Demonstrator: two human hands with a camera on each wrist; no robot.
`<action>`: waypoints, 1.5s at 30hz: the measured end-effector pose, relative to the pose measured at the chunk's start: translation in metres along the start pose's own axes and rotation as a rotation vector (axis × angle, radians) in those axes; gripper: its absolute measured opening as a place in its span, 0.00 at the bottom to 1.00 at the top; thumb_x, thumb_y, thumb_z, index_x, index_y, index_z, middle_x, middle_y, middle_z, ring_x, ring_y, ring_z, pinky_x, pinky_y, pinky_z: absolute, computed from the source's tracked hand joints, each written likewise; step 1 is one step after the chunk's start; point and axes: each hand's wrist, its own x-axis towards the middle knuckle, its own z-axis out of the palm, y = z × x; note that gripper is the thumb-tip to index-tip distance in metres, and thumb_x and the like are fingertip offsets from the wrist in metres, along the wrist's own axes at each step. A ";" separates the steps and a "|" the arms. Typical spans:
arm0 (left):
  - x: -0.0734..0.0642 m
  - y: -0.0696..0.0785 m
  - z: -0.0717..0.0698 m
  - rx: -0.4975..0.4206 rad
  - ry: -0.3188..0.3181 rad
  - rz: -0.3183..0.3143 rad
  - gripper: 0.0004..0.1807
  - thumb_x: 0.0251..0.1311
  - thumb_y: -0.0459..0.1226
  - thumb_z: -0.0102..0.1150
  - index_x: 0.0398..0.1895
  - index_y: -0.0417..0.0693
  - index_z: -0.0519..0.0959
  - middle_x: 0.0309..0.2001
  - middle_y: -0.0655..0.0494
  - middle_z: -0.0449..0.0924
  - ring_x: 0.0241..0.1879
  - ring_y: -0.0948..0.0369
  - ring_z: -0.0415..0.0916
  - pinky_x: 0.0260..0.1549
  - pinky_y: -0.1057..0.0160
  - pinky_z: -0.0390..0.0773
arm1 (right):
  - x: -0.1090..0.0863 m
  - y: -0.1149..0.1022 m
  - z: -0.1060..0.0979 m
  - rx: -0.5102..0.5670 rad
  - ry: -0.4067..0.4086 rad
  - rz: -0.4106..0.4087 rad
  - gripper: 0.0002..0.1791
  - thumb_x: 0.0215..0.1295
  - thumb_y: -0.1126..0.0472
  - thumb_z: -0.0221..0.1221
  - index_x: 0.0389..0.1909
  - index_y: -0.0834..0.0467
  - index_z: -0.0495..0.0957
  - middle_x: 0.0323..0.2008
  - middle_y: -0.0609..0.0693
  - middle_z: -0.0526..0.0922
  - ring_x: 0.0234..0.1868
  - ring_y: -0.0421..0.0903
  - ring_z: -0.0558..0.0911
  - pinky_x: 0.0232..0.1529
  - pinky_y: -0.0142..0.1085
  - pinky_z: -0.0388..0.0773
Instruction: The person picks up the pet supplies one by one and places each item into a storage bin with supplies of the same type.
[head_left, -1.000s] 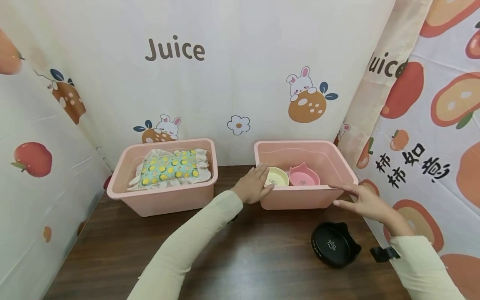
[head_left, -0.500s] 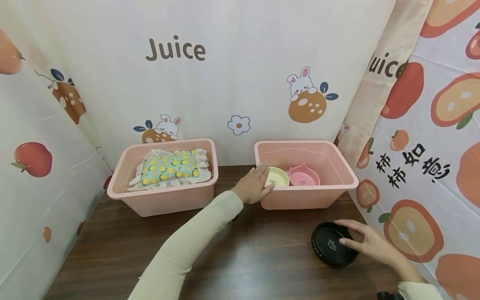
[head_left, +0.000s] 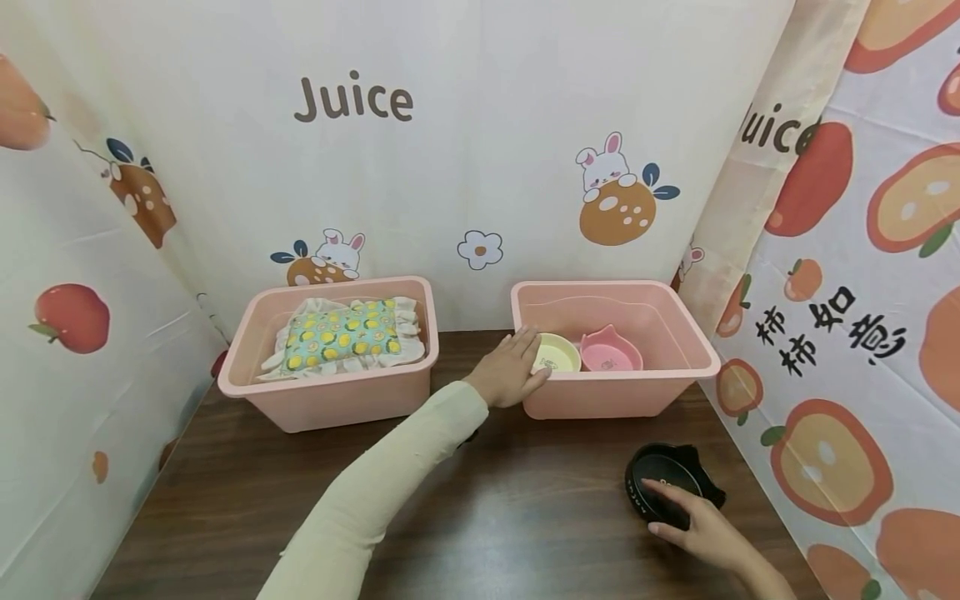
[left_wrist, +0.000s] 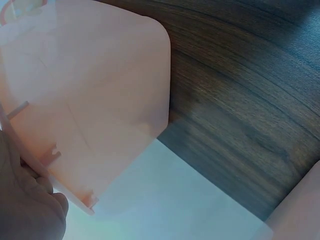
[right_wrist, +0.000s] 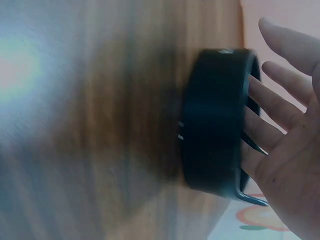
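Note:
My left hand [head_left: 508, 368] rests on the left rim of the right-hand pink plastic bin [head_left: 585, 402], fingers extended and thumb by the front corner. In the left wrist view that hand [left_wrist: 30, 195] shows beside the bin's rim and outer wall [left_wrist: 110, 75]. Inside the bin sit a yellow bowl [head_left: 558, 353] and a pink cat-eared bowl [head_left: 611, 352]. A black cat-eared pet bowl [head_left: 651, 462] lies on the table in front. Over its near side hovers my right hand [head_left: 701, 529], thumb and fingers spread. The right wrist view shows its fingers [right_wrist: 277, 105] beyond the bowl's rim [right_wrist: 215, 120].
Another pink bin [head_left: 345, 404] stands to the left, holding a lemon-print cushion [head_left: 341, 333] with white ruffles. Both bins are on a dark wooden table [head_left: 517, 517]. Printed curtains [head_left: 465, 150] hang behind and along both sides.
My right hand has come away from the bin's front right rim, moving down and toward me over the black bowl. My left hand keeps its place on the bin.

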 end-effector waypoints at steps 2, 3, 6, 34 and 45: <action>0.001 0.000 0.001 -0.006 0.004 0.001 0.39 0.73 0.57 0.28 0.75 0.38 0.48 0.77 0.46 0.41 0.76 0.53 0.38 0.72 0.56 0.45 | 0.001 0.000 0.005 0.000 0.002 0.015 0.33 0.57 0.51 0.67 0.62 0.60 0.72 0.59 0.60 0.76 0.57 0.66 0.74 0.48 0.52 0.78; 0.001 0.000 0.001 -0.008 0.006 0.002 0.39 0.73 0.57 0.28 0.75 0.38 0.48 0.77 0.46 0.41 0.76 0.53 0.38 0.72 0.56 0.45 | 0.001 0.001 0.007 0.001 0.003 0.017 0.33 0.57 0.52 0.67 0.62 0.60 0.72 0.59 0.61 0.76 0.57 0.68 0.73 0.49 0.55 0.76; 0.001 0.000 0.002 -0.015 0.010 0.002 0.39 0.73 0.57 0.29 0.75 0.38 0.49 0.77 0.47 0.40 0.76 0.53 0.37 0.72 0.57 0.44 | 0.003 0.001 0.012 0.016 0.017 0.034 0.33 0.57 0.52 0.67 0.61 0.61 0.72 0.58 0.62 0.76 0.58 0.70 0.72 0.50 0.60 0.73; 0.000 -0.001 0.001 0.012 -0.005 -0.006 0.39 0.72 0.58 0.24 0.76 0.40 0.45 0.77 0.48 0.38 0.76 0.53 0.37 0.72 0.57 0.43 | 0.018 -0.008 0.044 -0.214 0.197 0.284 0.27 0.48 0.63 0.71 0.54 0.58 0.80 0.30 0.49 0.79 0.25 0.45 0.76 0.17 0.32 0.64; -0.001 0.000 0.001 0.001 0.002 -0.003 0.39 0.72 0.57 0.25 0.76 0.40 0.46 0.77 0.48 0.39 0.76 0.53 0.38 0.72 0.57 0.44 | 0.016 -0.009 0.046 -0.212 0.213 0.324 0.24 0.48 0.64 0.70 0.51 0.59 0.82 0.54 0.72 0.75 0.56 0.68 0.75 0.21 0.39 0.69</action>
